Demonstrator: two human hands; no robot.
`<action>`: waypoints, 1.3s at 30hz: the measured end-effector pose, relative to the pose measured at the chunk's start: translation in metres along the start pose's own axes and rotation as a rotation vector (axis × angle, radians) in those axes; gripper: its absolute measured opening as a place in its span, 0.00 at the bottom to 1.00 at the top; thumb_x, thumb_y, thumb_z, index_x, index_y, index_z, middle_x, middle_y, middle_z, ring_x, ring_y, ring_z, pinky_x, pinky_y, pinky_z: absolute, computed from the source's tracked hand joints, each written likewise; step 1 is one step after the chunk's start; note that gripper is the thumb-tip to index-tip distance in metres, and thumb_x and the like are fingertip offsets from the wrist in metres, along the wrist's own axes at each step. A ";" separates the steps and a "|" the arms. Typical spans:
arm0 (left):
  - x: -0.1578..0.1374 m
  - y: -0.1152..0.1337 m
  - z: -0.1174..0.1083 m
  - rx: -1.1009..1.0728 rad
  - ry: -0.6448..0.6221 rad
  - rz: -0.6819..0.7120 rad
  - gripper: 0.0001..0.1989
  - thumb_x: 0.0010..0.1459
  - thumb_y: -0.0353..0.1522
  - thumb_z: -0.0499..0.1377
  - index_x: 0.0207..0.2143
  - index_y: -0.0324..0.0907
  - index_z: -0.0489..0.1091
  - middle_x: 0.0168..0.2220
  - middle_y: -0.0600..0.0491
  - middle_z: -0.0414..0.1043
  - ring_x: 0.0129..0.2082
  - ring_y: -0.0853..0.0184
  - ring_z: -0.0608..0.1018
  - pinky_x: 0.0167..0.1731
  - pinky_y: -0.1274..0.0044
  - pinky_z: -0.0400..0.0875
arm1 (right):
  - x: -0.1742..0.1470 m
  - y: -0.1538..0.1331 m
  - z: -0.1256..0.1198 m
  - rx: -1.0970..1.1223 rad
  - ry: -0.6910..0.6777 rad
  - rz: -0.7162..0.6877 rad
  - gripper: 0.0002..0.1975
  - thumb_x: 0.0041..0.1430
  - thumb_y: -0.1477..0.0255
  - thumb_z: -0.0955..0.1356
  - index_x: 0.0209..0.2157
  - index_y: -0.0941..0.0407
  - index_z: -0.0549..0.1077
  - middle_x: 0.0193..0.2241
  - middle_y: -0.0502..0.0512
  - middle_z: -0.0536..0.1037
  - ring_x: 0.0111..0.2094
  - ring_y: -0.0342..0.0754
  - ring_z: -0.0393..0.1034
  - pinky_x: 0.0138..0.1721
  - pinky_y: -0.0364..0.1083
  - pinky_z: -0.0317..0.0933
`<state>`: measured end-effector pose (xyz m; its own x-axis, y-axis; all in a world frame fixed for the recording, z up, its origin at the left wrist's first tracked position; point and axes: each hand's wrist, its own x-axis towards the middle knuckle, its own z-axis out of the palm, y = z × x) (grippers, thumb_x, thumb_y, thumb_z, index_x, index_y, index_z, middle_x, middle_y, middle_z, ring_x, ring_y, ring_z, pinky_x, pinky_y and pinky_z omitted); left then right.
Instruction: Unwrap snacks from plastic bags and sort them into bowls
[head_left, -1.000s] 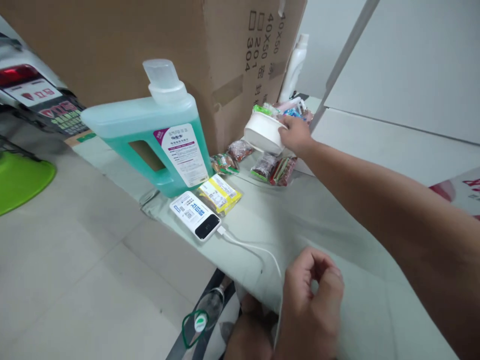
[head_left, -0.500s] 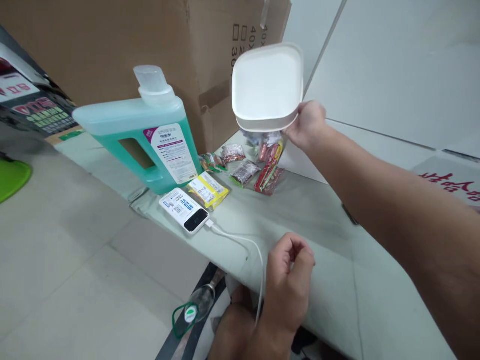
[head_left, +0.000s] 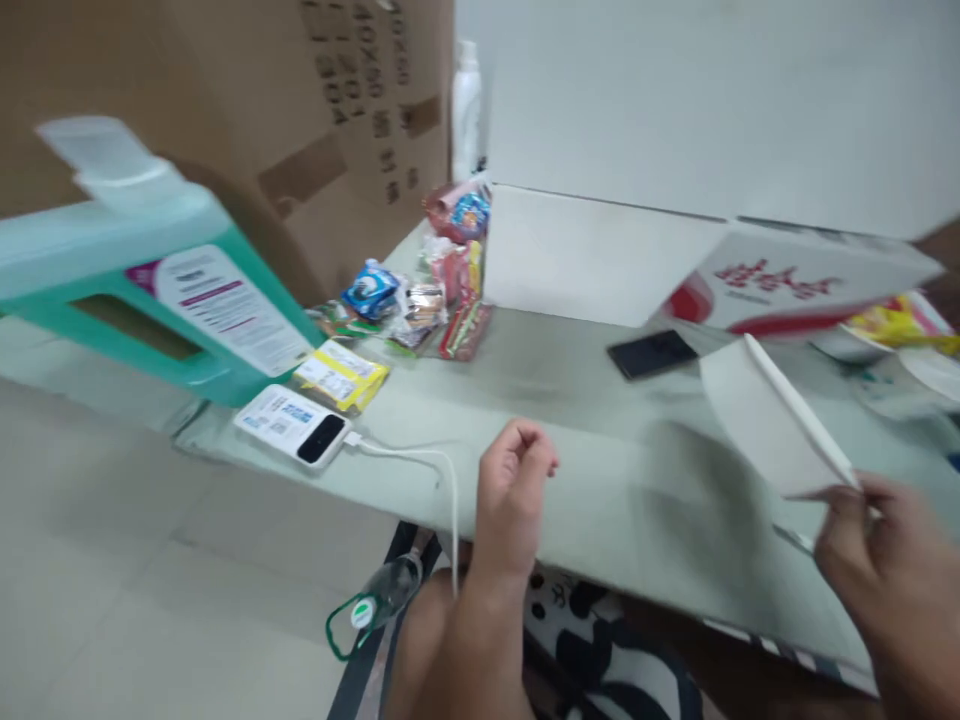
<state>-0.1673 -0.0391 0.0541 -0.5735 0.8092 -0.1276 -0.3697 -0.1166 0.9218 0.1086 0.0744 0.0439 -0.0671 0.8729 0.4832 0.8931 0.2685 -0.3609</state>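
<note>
My right hand (head_left: 877,560) grips a white plastic container (head_left: 757,425) by its rim, at the right above the table. The container is tipped on its side, so its inside is mostly turned from view. Over the table's front edge, my left hand (head_left: 516,490) is curled into a loose fist with nothing visible in it. Left of that hand lies a white power bank (head_left: 281,425) with a white cable (head_left: 409,452) plugged in. Behind it is a yellow packet (head_left: 343,375). Several small snack packets, among them a blue packet (head_left: 371,290) and a red packet (head_left: 465,330), lie heaped farther back.
A large jug of green liquid (head_left: 247,310) stands at the left before a cardboard box (head_left: 247,90). A black phone (head_left: 651,355) lies near a white box with red lettering (head_left: 795,285). White bowls (head_left: 911,385) are at far right. A bottle (head_left: 390,590) is below the table edge.
My right hand has swung the container down and right, away from above the snack packets. A blue packet now shows on the heap. The view has turned right; my left hand stays curled.
</note>
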 end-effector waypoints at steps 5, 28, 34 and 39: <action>0.000 -0.013 0.026 0.135 -0.110 -0.015 0.09 0.58 0.37 0.59 0.27 0.43 0.68 0.26 0.56 0.66 0.29 0.69 0.69 0.34 0.77 0.63 | -0.012 0.058 -0.002 -0.081 -0.092 -0.189 0.15 0.65 0.62 0.58 0.34 0.45 0.75 0.34 0.68 0.82 0.40 0.62 0.78 0.48 0.62 0.61; 0.011 -0.006 0.007 0.169 -0.112 -0.104 0.06 0.56 0.34 0.56 0.28 0.42 0.66 0.24 0.57 0.63 0.27 0.71 0.65 0.28 0.77 0.61 | 0.104 -0.249 0.222 0.226 -0.709 -0.436 0.38 0.55 0.70 0.70 0.67 0.50 0.59 0.60 0.68 0.66 0.60 0.66 0.65 0.55 0.60 0.65; 0.013 -0.004 -0.002 0.145 -0.111 -0.107 0.06 0.56 0.33 0.56 0.28 0.42 0.66 0.25 0.56 0.64 0.27 0.71 0.66 0.28 0.78 0.62 | 0.090 -0.241 0.217 0.087 -0.731 -0.572 0.28 0.59 0.75 0.64 0.61 0.48 0.66 0.51 0.62 0.73 0.46 0.58 0.73 0.44 0.53 0.67; 0.012 -0.006 -0.002 0.148 -0.121 -0.060 0.07 0.56 0.36 0.58 0.27 0.42 0.67 0.24 0.57 0.64 0.26 0.71 0.66 0.28 0.78 0.62 | 0.040 -0.182 0.159 -0.122 -0.572 -0.634 0.30 0.61 0.77 0.63 0.63 0.46 0.66 0.60 0.66 0.68 0.48 0.61 0.73 0.48 0.57 0.66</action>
<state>-0.1733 -0.0302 0.0462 -0.4583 0.8766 -0.1469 -0.2835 0.0125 0.9589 -0.1270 0.1252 0.0021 -0.7537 0.6527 0.0769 0.6505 0.7576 -0.0544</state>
